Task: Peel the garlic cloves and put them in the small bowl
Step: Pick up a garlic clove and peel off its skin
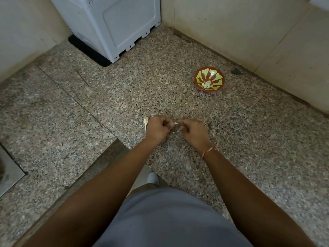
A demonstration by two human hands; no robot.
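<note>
My left hand (157,128) and my right hand (193,131) meet over the granite counter, fingers curled. Between them a small pale garlic clove (175,123) shows, pinched from both sides; most of it is hidden by the fingers. Just left of my left hand lies a pale piece of garlic or skin (145,122) on the counter. The small red bowl (198,75) with a yellow-green pattern stands farther back on the right and holds several peeled cloves (206,85).
A light grey appliance (114,27) on a black mat fills the back left. Tiled walls close the back and right. A steel sink corner (8,173) shows at the left edge. The counter's front edge runs diagonally by my left forearm.
</note>
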